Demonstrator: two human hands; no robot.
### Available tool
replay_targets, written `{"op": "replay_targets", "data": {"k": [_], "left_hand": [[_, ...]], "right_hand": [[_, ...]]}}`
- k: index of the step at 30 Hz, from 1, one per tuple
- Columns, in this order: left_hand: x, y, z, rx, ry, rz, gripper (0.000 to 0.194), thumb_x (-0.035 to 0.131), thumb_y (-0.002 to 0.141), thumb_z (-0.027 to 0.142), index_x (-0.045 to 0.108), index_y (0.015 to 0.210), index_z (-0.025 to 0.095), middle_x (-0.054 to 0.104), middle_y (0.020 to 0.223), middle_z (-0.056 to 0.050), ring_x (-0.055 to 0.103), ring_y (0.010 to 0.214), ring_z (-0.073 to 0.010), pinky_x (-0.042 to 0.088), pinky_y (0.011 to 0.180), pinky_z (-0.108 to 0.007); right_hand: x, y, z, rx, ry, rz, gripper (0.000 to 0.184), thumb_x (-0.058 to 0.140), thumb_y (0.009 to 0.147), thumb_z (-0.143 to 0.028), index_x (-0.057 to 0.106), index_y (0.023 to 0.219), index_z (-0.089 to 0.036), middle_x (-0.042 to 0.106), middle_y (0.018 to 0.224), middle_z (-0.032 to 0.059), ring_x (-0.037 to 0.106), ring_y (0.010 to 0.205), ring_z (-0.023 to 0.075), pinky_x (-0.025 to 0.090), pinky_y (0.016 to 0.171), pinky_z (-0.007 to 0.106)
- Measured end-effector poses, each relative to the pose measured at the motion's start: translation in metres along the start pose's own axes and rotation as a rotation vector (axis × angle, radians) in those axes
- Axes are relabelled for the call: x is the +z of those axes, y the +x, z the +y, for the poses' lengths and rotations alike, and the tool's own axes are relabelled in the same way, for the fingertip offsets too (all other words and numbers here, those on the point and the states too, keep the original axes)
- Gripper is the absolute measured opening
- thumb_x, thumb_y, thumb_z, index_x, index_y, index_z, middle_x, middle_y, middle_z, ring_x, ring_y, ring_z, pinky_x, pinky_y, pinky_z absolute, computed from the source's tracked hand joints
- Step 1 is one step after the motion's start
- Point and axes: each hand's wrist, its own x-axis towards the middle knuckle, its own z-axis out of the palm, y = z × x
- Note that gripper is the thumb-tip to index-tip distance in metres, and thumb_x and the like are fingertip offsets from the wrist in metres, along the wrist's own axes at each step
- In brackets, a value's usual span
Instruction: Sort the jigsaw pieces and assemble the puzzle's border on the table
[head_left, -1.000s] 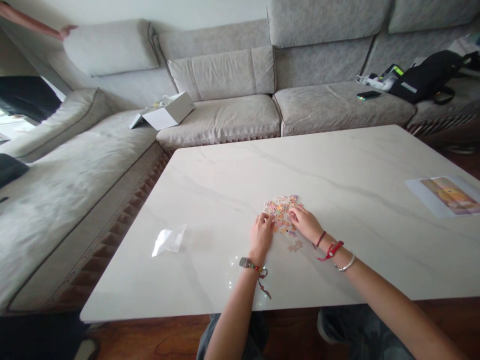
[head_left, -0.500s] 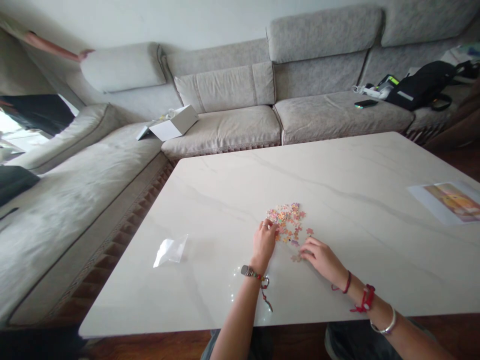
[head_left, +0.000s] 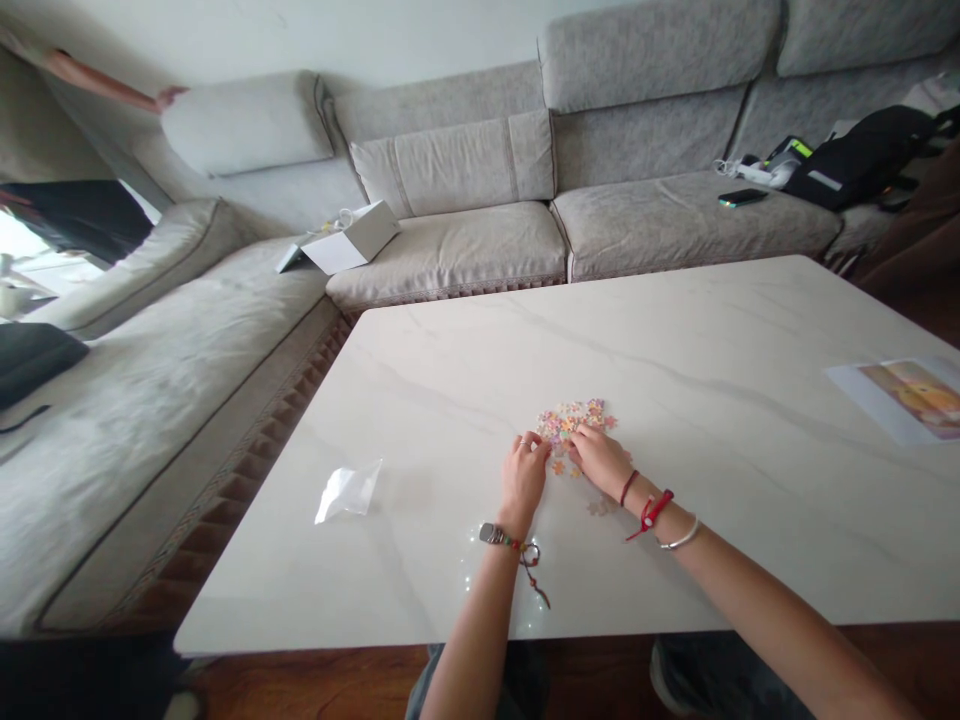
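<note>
A pile of small, colourful jigsaw puzzle pieces lies on the white marble-patterned table. At the pile's near left edge is my left hand, its fingers curled and closed; whatever is between the fingertips is hidden. My right hand reaches over the right side of the pile with bent fingers drawn together, touching the pieces; what they grip is too small to make out. A few pale joined pieces lie just below the right hand, partly covered by its shadow.
A clear plastic bag lies left on the table, and a printed picture sheet on the right. Beyond, a grey sofa holds a white box, a phone and a black bag. Another person's hand rests on a headrest.
My right hand moved from the pile down right to the pale pieces, then back up left onto the pile. My left hand stayed at the pile's edge. The view tilted slightly.
</note>
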Motion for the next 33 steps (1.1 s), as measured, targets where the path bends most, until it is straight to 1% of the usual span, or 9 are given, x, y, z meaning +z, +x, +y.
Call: {"op": "replay_targets", "data": {"k": [3, 6, 10, 14, 18, 21, 24, 29, 33], "left_hand": [[0.002, 0.000, 0.004, 0.002, -0.026, 0.005, 0.022, 0.043, 0.084, 0.019, 0.059, 0.097, 0.027, 0.053, 0.098, -0.003, 0.047, 0.089, -0.0149, 0.041, 0.066, -0.023], [0.003, 0.001, 0.007, 0.016, -0.052, -0.020, 0.023, 0.045, 0.082, 0.017, 0.059, 0.098, 0.027, 0.052, 0.098, -0.003, 0.047, 0.089, -0.0147, 0.040, 0.067, -0.023], [0.004, 0.002, 0.009, 0.004, -0.053, -0.038, 0.020, 0.044, 0.082, 0.018, 0.061, 0.090, 0.024, 0.053, 0.098, -0.003, 0.047, 0.089, -0.0154, 0.039, 0.065, -0.024], [0.004, 0.004, 0.009, 0.009, -0.055, -0.048, 0.021, 0.043, 0.082, 0.017, 0.061, 0.088, 0.024, 0.053, 0.098, -0.003, 0.047, 0.088, -0.0150, 0.039, 0.064, -0.024], [0.003, 0.005, 0.010, 0.011, -0.042, -0.065, 0.022, 0.043, 0.081, 0.014, 0.061, 0.089, 0.023, 0.053, 0.098, -0.004, 0.047, 0.091, -0.0156, 0.040, 0.067, -0.024], [0.002, 0.005, 0.011, 0.008, -0.008, -0.068, 0.022, 0.042, 0.082, 0.015, 0.060, 0.090, 0.023, 0.052, 0.098, -0.004, 0.047, 0.093, -0.0163, 0.040, 0.069, -0.025], [0.001, 0.005, 0.011, 0.037, 0.011, -0.056, 0.021, 0.042, 0.082, 0.015, 0.060, 0.088, 0.023, 0.052, 0.096, -0.004, 0.046, 0.093, -0.0169, 0.041, 0.068, -0.025], [0.001, 0.005, 0.012, 0.061, 0.018, -0.054, 0.020, 0.044, 0.082, 0.014, 0.060, 0.087, 0.024, 0.051, 0.095, -0.004, 0.045, 0.089, -0.0165, 0.041, 0.067, -0.025], [0.000, 0.007, 0.012, 0.077, 0.018, -0.056, 0.019, 0.044, 0.082, 0.015, 0.060, 0.088, 0.023, 0.051, 0.095, -0.004, 0.045, 0.089, -0.0162, 0.041, 0.067, -0.024]], "right_hand": [[-0.001, -0.009, 0.012, 0.019, 0.024, 0.051, 0.016, 0.042, 0.083, -0.017, 0.058, 0.082, -0.017, 0.058, 0.088, 0.0066, 0.055, 0.082, 0.0145, 0.041, 0.069, 0.023], [-0.003, -0.015, 0.026, 0.022, 0.188, 0.107, 0.012, 0.048, 0.079, -0.017, 0.058, 0.074, -0.018, 0.060, 0.081, 0.0036, 0.056, 0.078, 0.0131, 0.042, 0.070, 0.023], [-0.003, -0.021, 0.053, 0.184, 0.455, 0.150, 0.012, 0.049, 0.077, -0.023, 0.058, 0.070, -0.019, 0.061, 0.066, -0.0005, 0.057, 0.060, 0.0114, 0.044, 0.059, 0.022], [-0.005, -0.023, 0.071, 0.257, 0.348, 0.177, 0.010, 0.051, 0.074, -0.019, 0.058, 0.067, -0.018, 0.059, 0.065, 0.0007, 0.055, 0.060, 0.0124, 0.043, 0.057, 0.023], [-0.007, -0.018, 0.055, 0.185, 0.213, 0.235, 0.012, 0.048, 0.076, -0.016, 0.060, 0.076, -0.018, 0.055, 0.079, 0.0037, 0.054, 0.070, 0.0125, 0.042, 0.067, 0.023], [-0.004, -0.011, 0.030, 0.088, 0.199, 0.169, 0.010, 0.051, 0.077, -0.020, 0.060, 0.082, -0.019, 0.055, 0.085, 0.0038, 0.054, 0.078, 0.0133, 0.041, 0.071, 0.023], [0.003, -0.007, 0.013, 0.076, 0.125, 0.085, 0.009, 0.055, 0.074, -0.021, 0.058, 0.082, -0.019, 0.054, 0.089, 0.0041, 0.053, 0.082, 0.0145, 0.041, 0.070, 0.023], [0.005, -0.009, 0.014, 0.082, 0.103, 0.066, 0.008, 0.048, 0.080, -0.021, 0.056, 0.079, -0.018, 0.053, 0.088, 0.0039, 0.054, 0.079, 0.0132, 0.040, 0.070, 0.023], [0.003, -0.014, 0.022, 0.061, 0.176, 0.067, 0.009, 0.054, 0.075, -0.020, 0.055, 0.084, -0.018, 0.053, 0.089, 0.0036, 0.054, 0.082, 0.0138, 0.040, 0.074, 0.023]]}}
